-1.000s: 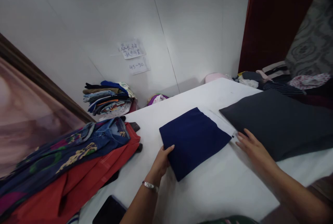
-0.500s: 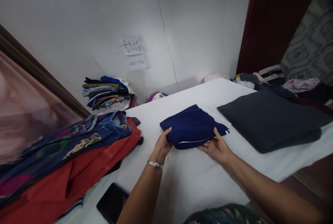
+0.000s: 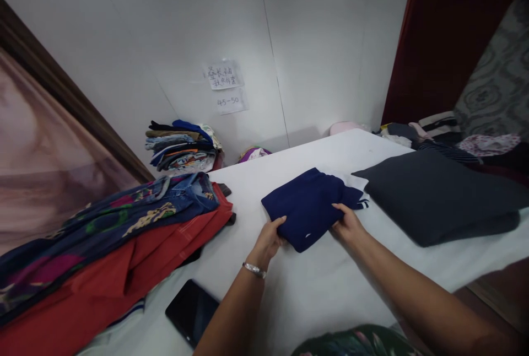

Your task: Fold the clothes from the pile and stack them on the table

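A folded navy blue garment (image 3: 308,201) lies on the white-covered table (image 3: 297,295), with a white piece and white stripes showing at its right end. My left hand (image 3: 269,239) pinches its near left edge, thumb on top and fingers beneath. On the near right side, my right hand (image 3: 346,221) grips the cloth, its thumb over the top and its other fingers partly hidden below. Just right of the garment is a larger folded dark grey cloth (image 3: 438,196).
Red clothing (image 3: 165,248) and patterned denim (image 3: 124,224) cover the left side. A black phone-like device (image 3: 192,312) rests near my left forearm. Behind stands a stack of folded clothes (image 3: 184,149); more clothes (image 3: 487,144) lie at far right. Paper signs (image 3: 225,75) hang on the wall.
The navy garment's near flap has come down over its front edge, and the white gap there has shrunk to a small spot. More white shows at the right end. The view has shifted slightly.
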### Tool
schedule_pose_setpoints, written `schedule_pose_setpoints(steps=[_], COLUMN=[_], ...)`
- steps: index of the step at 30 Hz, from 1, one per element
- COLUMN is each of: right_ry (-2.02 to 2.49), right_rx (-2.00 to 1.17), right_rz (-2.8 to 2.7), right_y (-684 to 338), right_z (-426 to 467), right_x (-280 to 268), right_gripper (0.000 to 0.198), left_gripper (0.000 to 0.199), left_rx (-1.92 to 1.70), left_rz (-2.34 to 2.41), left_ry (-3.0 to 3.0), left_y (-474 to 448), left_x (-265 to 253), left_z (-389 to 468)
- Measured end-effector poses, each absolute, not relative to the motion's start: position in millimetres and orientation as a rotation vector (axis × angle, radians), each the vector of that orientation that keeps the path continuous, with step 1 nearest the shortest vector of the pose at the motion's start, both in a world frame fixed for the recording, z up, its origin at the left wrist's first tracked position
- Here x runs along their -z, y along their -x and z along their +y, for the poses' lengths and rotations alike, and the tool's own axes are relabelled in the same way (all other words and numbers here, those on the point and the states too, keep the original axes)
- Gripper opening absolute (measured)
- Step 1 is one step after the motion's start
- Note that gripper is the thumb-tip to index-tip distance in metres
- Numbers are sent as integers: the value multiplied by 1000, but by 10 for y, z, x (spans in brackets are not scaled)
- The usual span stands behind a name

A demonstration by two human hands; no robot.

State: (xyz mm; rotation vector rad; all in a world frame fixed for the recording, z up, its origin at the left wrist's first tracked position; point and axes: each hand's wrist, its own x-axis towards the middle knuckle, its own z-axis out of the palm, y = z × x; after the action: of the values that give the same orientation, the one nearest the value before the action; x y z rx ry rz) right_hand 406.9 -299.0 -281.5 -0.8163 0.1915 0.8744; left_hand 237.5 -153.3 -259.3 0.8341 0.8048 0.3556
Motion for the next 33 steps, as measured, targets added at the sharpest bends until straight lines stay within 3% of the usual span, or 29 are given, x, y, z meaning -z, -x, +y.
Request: schedule_pose_setpoints(steps=[6, 13, 19, 24, 28, 33], right_ry=[722, 666, 643, 658, 758, 1029], right_rx=[-842, -766, -620, -455, -355, -300], right_rz=[130, -15, -110, -113, -3, 286], right_y=[-4256, -4697, -5514, -6435, -6991, -7307], right_z=[-2873, -2710, -2664, -2741, -3015, -3391], right_x=[2556, 2153, 1755, 1459, 1622, 2276], right_gripper=[12, 8, 8, 6, 6, 11], left_gripper=[47, 32, 25, 32, 39, 42], left_rx=[-380, -545, -556, -545, -536, -530], left_rz=[850, 848, 847, 860, 848, 837], left_ry=[-938, -1394, -1446, -1468, -1458, -1536], left_y=[-2229, -2158, -2160, -2163, -2163, -2148], left_x=[2626, 2993, 3025, 3061, 3094, 3123], left_z=[-1626, -1774, -1850, -1872, -1856, -1827])
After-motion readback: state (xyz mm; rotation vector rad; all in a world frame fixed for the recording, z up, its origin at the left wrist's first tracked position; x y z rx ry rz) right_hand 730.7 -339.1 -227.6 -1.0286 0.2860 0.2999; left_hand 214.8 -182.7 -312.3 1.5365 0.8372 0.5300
